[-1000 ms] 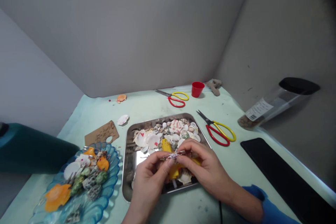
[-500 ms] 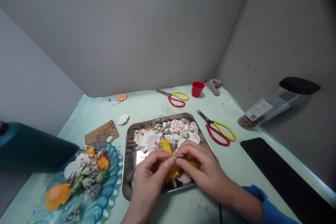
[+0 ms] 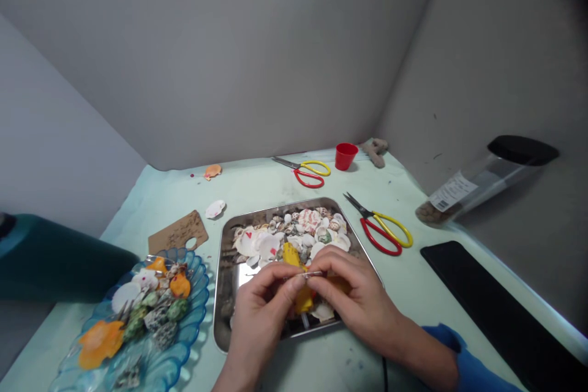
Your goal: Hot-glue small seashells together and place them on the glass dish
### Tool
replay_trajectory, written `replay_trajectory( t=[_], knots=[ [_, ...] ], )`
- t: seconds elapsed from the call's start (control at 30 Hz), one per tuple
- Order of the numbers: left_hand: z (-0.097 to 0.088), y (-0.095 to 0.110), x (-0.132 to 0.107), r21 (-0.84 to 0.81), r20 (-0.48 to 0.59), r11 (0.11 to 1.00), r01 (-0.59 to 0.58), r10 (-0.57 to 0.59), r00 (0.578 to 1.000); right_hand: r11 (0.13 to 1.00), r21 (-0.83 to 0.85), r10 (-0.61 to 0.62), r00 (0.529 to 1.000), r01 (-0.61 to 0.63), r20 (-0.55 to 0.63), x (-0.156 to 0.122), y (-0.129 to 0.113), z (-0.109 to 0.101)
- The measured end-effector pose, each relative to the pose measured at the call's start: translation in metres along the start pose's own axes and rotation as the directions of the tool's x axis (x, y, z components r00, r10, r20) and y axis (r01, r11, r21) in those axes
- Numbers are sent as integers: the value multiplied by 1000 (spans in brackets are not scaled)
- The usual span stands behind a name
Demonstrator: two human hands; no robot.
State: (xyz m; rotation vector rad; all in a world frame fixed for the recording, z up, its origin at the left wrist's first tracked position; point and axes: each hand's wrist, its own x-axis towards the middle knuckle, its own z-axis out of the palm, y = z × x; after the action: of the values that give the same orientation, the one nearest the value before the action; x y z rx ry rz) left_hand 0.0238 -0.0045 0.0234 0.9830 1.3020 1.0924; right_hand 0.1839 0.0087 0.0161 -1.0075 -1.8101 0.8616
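Observation:
My left hand and my right hand meet over the near half of a metal tray. Both pinch a thin, short, light-coloured stick-like piece held level between the fingertips; its exact kind is too small to make out. Under the hands lies something yellow, partly hidden by the fingers. White shells, several small snail shells and a pink-striped shell fill the far part of the tray.
Left stand a blue scalloped dish of shells and a dark green bottle, near a brown card. Two pairs of scissors, a red cup and a clear jar lie beyond and right. A black strip runs along the right.
Almost nothing differs. Both hands keep their pinch on the thin piece, with only a slight shift of the fingertips.

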Motion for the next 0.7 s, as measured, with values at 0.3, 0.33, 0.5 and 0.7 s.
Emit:
replay_trajectory(
  t=[0.3,0.33,0.5,0.7],
  knots=[
    [-2,-3,1,-105,117,994,-26,38,992,1000,-15,22,999,-23,-37,-4,0,1],
    [-2,-2,1,-103,102,993,-51,62,993,999,-19,39,998,-40,-43,-4,0,1],
    [-1,0,0,-50,82,973,-224,227,970,1000,-9,11,999,-11,-53,-3,1,1],
    [-2,-3,-1,11,63,953,-304,303,951,1000,-25,1,999,-2,-43,-1,1,0]
  ],
)
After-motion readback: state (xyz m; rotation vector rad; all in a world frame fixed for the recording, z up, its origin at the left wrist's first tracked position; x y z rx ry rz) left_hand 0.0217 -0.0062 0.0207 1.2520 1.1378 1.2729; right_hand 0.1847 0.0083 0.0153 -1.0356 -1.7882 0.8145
